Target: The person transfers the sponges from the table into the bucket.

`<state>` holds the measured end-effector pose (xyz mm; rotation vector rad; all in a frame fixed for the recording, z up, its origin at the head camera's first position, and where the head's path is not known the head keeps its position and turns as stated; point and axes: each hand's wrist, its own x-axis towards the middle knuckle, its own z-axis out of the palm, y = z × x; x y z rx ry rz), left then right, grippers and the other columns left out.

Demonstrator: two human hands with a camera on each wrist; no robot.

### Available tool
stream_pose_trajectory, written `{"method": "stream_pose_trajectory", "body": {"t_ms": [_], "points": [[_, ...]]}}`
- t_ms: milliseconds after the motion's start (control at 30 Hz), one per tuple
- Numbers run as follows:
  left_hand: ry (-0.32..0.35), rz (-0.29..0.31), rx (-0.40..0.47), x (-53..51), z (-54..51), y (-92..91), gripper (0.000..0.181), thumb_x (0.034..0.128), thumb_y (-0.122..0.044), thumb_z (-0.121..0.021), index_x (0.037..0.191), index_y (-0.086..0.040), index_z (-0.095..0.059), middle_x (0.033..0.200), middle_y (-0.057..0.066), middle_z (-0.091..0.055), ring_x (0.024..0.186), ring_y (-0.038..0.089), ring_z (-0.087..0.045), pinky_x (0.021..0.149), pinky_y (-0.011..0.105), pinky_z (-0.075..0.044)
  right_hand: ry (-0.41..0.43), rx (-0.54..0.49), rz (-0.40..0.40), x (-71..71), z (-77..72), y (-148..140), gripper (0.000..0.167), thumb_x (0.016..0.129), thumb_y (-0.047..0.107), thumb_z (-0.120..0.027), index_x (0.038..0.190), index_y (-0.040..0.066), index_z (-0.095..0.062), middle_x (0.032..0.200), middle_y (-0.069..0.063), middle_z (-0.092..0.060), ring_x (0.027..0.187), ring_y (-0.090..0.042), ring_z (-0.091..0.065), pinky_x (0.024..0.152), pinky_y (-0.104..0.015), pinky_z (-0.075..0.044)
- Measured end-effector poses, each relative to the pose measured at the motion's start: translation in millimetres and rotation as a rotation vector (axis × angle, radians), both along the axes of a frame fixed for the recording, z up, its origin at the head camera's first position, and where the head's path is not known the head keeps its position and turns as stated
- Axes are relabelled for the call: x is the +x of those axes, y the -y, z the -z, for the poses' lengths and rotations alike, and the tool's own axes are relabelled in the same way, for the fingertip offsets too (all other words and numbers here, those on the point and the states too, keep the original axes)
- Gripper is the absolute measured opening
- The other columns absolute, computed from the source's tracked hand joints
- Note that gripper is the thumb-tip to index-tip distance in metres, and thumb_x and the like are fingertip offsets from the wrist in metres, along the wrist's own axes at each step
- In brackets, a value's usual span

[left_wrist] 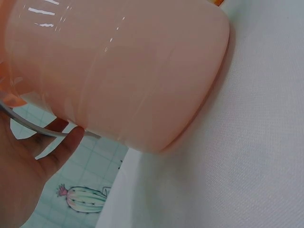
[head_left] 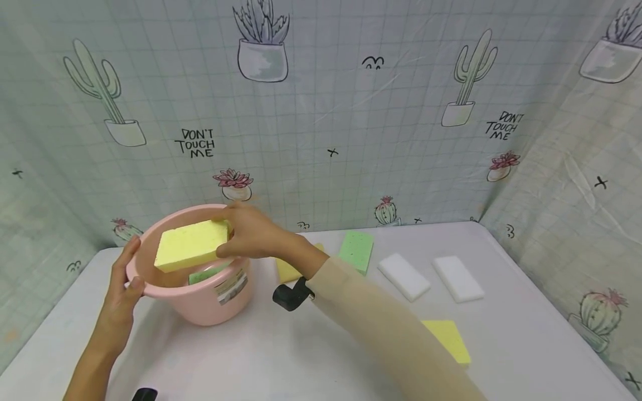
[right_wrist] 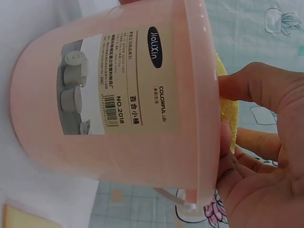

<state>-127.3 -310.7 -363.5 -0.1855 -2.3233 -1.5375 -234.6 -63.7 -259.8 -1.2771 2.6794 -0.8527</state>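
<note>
A pink bucket [head_left: 200,306] stands on the white table at the left, with a paper label on its side. My right hand [head_left: 256,231] pinches a yellow sponge [head_left: 193,244] by its right end, over the bucket's mouth. A green sponge [head_left: 208,273] lies inside the bucket. At the bucket's left rim my left hand [head_left: 122,281] grips the edge. In the left wrist view the left hand [left_wrist: 33,166] is beside the bucket's wall [left_wrist: 128,71]. The right wrist view shows the right hand [right_wrist: 266,128] at the rim, with the yellow sponge [right_wrist: 229,109] partly hidden behind it.
On the table [head_left: 241,356], a yellow sponge [head_left: 287,272] lies partly behind my right forearm, a green sponge [head_left: 356,250] beyond it. Two white sponges [head_left: 404,277] [head_left: 458,278] lie further right, another yellow sponge [head_left: 448,338] nearer. A patterned curtain [head_left: 321,111] hangs behind.
</note>
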Motion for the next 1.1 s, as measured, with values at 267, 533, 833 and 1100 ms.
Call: {"method": "stream_pose_trajectory", "body": {"t_ms": [267,533,833,1100], "points": [[0.000,0.034,0.029,-1.4,-2.7,-0.1,0.058,0.1005,-0.032,-0.034,0.154,-0.030,-0.013,0.158,-0.011,-0.002,0.142,0.013,-0.006,0.111,0.039,-0.014,0.012,0.068,-0.014,-0.5,1.4,16,0.058,0.076,0.020,-0.074,0.131,0.008,-0.057,0.124,0.000,-0.052,0.098,-0.008,-0.045,0.076,-0.016,-0.038],[0.009,0.026,0.022,-0.2,-4.0,0.0,0.057,0.1016,-0.031,-0.034,0.154,-0.032,-0.013,0.158,-0.011,-0.002,0.142,0.013,-0.007,0.111,0.042,-0.013,0.005,0.093,-0.045,0.6,0.0,26,0.056,0.077,0.018,-0.074,0.129,0.006,-0.057,0.112,0.006,-0.057,0.088,-0.006,-0.048,0.073,-0.014,-0.037],[-0.049,0.062,0.042,-0.6,-0.8,3.3,0.054,0.1032,-0.023,-0.033,0.155,-0.025,-0.014,0.158,-0.005,-0.003,0.138,0.014,-0.010,0.096,0.014,-0.026,0.017,0.128,-0.107,-0.7,-1.0,31,0.053,0.077,0.017,-0.076,0.127,0.012,-0.059,0.110,0.010,-0.057,0.091,-0.003,-0.046,0.079,-0.012,-0.033],[-0.038,0.067,0.059,-1.6,-1.6,2.8,0.055,0.1027,-0.026,-0.034,0.154,-0.027,-0.015,0.158,-0.006,-0.003,0.140,0.012,-0.006,0.097,0.013,-0.022,0.016,0.148,-0.106,-0.7,-1.2,32,0.057,0.083,0.029,-0.073,0.134,0.012,-0.054,0.125,0.008,-0.055,0.108,-0.001,-0.042,0.091,-0.011,-0.027]]}}
